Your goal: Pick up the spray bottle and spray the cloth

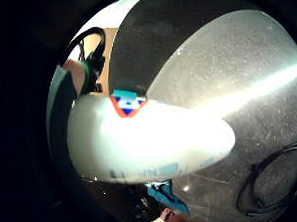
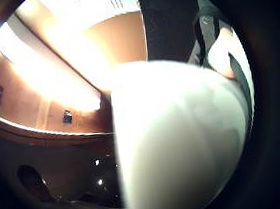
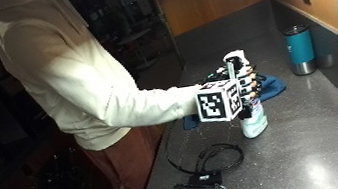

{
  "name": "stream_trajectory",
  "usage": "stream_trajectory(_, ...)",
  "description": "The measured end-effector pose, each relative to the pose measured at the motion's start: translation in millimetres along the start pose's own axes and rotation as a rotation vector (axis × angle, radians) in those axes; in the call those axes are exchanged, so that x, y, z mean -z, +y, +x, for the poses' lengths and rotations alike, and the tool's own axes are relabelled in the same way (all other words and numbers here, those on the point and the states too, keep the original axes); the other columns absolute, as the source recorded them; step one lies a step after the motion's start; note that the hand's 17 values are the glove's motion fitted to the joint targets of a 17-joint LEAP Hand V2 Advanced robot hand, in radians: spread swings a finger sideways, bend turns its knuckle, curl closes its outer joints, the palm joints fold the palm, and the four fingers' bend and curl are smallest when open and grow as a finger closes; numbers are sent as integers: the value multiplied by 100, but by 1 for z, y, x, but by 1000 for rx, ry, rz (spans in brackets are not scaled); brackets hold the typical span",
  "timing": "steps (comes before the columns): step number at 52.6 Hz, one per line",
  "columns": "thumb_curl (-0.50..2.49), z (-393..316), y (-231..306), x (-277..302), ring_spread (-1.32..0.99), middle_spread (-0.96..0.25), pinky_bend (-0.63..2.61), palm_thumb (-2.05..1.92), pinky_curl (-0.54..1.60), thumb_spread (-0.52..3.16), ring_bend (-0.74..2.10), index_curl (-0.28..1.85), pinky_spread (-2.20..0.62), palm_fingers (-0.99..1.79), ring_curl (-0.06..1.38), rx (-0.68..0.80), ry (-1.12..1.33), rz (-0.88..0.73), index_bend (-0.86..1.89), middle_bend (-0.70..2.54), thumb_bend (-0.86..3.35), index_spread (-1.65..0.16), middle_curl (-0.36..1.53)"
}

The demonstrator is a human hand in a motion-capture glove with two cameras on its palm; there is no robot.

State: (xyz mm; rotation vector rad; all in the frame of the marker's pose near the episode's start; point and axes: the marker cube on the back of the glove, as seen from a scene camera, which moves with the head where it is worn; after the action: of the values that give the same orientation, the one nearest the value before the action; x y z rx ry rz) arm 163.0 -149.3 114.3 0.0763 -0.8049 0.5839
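- Your gloved right hand (image 3: 243, 86) was closed around the upper part of the spray bottle (image 3: 253, 119), fingers curled on its neck.
- The bottle hung upright below your hand, its base at the grey counter (image 3: 312, 154).
- The blue cloth (image 3: 272, 86) lay just behind the bottle.
- A teal tumbler (image 3: 300, 49) stood farther right, near the wall.
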Motion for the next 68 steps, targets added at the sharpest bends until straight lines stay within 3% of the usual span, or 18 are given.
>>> stream_trajectory(17,59,-24,12,-28,-23,-18,25,104,33,28,44,48,-23,131,41,44,89,-173,28,42,-2,-22,47)
stream_trajectory(23,62,-58,43,-33,-22,-17,27,104,34,21,46,50,-26,132,42,82,125,-432,28,44,-3,-21,48)
stream_trajectory(28,64,-65,15,-41,-22,-16,28,104,35,16,47,50,-27,133,43,190,392,-298,29,45,-3,-21,49)
stream_trajectory(51,70,-150,41,-96,-20,-14,32,103,38,6,48,53,-30,133,46,352,798,-536,34,49,-3,-21,51)
stream_trajectory(68,72,-195,78,-152,-19,-13,32,103,39,5,49,53,-30,133,47,449,1076,-581,35,50,-3,-21,51)
